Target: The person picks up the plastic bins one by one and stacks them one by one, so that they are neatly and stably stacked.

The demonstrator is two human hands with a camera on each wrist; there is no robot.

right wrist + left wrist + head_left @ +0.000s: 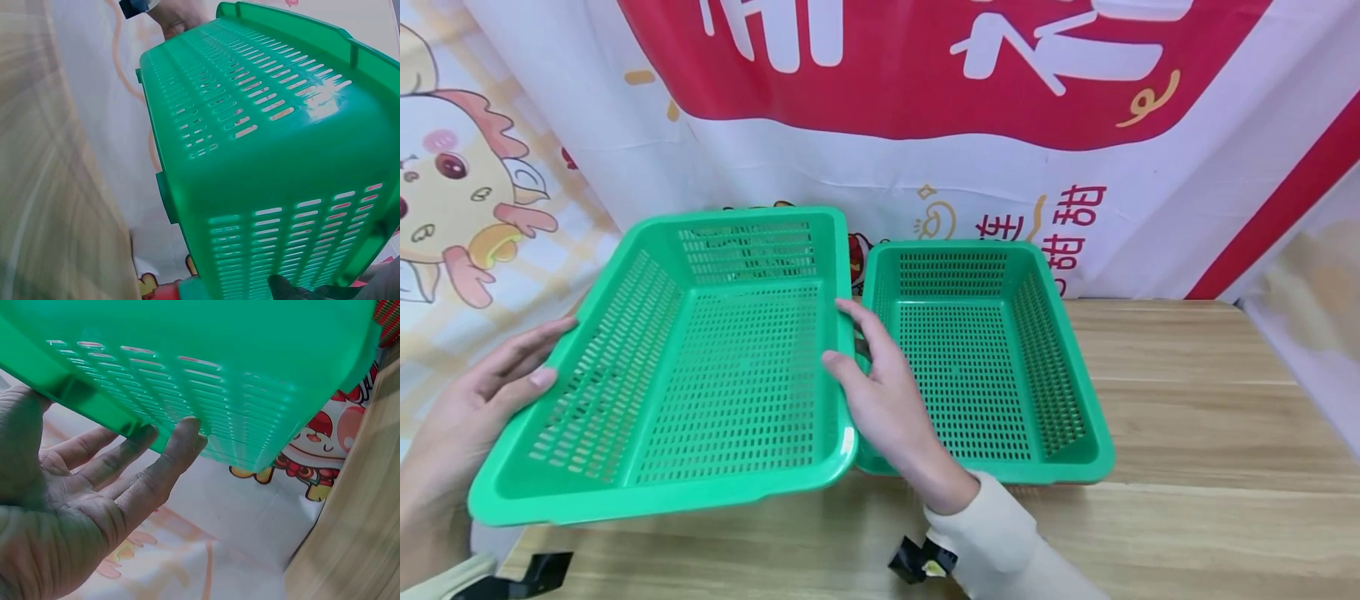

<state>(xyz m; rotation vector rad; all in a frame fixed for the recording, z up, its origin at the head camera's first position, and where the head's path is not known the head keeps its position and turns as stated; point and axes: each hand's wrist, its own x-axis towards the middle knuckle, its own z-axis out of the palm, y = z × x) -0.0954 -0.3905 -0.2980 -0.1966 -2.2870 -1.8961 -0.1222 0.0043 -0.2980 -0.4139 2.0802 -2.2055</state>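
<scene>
Both hands hold a green plastic basket (737, 375) with slotted walls, raised over the left side of the table and tilted, its open top facing me. My left hand (478, 404) grips the left rim, thumb on top; the left wrist view shows its fingers (156, 481) beneath the rim by the slotted wall. On the right rim, my right hand (887, 396) has its thumb over the edge, with its fingertips dark at the bottom of the right wrist view. A similar green basket (955, 375) sits on the table just right of the held one, partly overlapped by the right hand.
The wooden table (1195, 400) extends to the right of the baskets. Behind it hangs a red and white printed cloth (880, 158), close to the baskets' far sides. A cartoon-patterned cloth (467, 183) covers the left side.
</scene>
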